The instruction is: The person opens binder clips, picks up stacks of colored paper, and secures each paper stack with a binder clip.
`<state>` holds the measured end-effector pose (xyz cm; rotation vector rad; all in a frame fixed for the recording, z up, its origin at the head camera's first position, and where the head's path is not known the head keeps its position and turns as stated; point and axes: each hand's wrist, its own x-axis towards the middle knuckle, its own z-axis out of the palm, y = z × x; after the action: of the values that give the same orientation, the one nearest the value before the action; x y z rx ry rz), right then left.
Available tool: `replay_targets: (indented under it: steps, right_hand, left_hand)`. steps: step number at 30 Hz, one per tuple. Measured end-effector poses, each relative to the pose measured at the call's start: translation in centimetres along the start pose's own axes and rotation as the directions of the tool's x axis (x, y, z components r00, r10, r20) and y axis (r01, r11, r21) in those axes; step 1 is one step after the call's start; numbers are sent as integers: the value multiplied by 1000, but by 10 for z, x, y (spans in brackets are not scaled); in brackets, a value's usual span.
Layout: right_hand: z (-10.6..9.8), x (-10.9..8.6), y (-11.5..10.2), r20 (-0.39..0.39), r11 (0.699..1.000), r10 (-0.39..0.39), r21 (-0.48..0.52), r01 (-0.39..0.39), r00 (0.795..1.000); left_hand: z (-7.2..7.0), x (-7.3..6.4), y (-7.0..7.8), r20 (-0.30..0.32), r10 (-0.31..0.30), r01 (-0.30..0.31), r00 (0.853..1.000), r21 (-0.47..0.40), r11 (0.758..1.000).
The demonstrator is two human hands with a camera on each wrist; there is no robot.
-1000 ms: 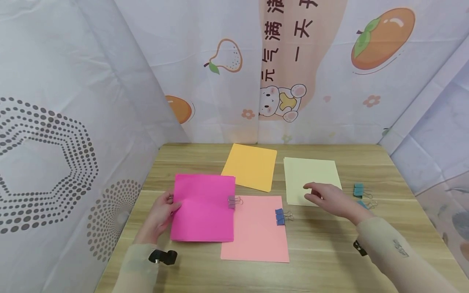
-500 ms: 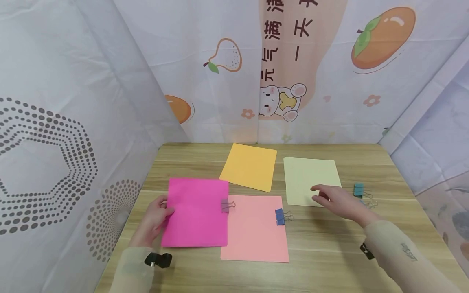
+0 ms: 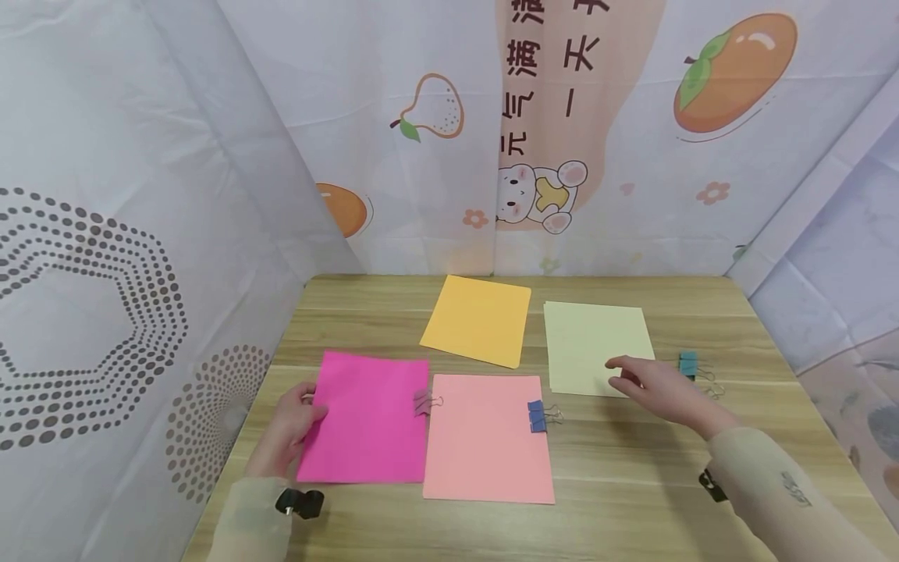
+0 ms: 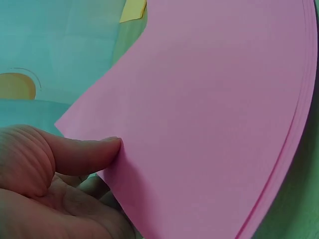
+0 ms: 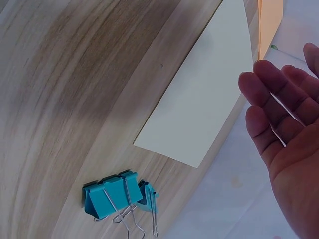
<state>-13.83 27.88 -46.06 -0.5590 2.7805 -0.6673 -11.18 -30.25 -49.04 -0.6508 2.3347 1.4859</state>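
Observation:
My left hand (image 3: pixel 293 421) pinches the left edge of a magenta paper stack (image 3: pixel 365 421), thumb on top. In the left wrist view the stack (image 4: pixel 209 109) bends, and several sheet edges show along its right side. A purplish binder clip (image 3: pixel 423 403) grips the stack's right edge. To its right lies a salmon-pink paper stack (image 3: pixel 488 445) with a blue binder clip (image 3: pixel 537 417) on its right edge. My right hand (image 3: pixel 653 386) hovers with relaxed fingers by the lower right corner of a pale yellow paper stack (image 3: pixel 593 343), holding nothing.
Orange-yellow paper (image 3: pixel 481 320) lies at the back middle of the wooden table (image 3: pixel 604 499). Two teal binder clips, one nearer the camera (image 5: pixel 112 195) and one behind it (image 5: pixel 148 195), sit right of the pale yellow stack. A printed curtain (image 3: pixel 449 179) borders the table's back.
My left hand has moved left and toward me with the clipped magenta stack, which no longer overlaps the salmon-pink and orange-yellow paper. My right hand has drifted slightly right.

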Motion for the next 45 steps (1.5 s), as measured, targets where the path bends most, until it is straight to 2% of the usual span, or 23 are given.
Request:
replay_targets:
  steps: [8,22,24,30,38,45]
  right_hand:
    - [-2,-5,6,-24,1000,-2,4,2,1000]
    - [-4,-10,13,-48,1000,-29,-14,28,998]
    - [-4,-10,14,-56,999,-26,-21,25,998]
    - [-5,-10,17,-51,1000,-20,-21,19,998]
    - [-8,-11,21,-57,999,-31,-33,29,998]
    - [-8,-12,23,-58,999,-23,-26,22,998]
  left_hand:
    - [-2,-1,-1,-9,-10,11,1000,56,998]
    - [0,3,-8,-28,53,-46,998,224,974]
    - [0,3,-8,-28,61,-52,998,272,961]
    - [1,5,-4,-15,93,-78,996,421,904]
    - [13,8,10,-31,136,-102,990,506,857]
    - [31,11,26,-1,220,-184,975,548,816]
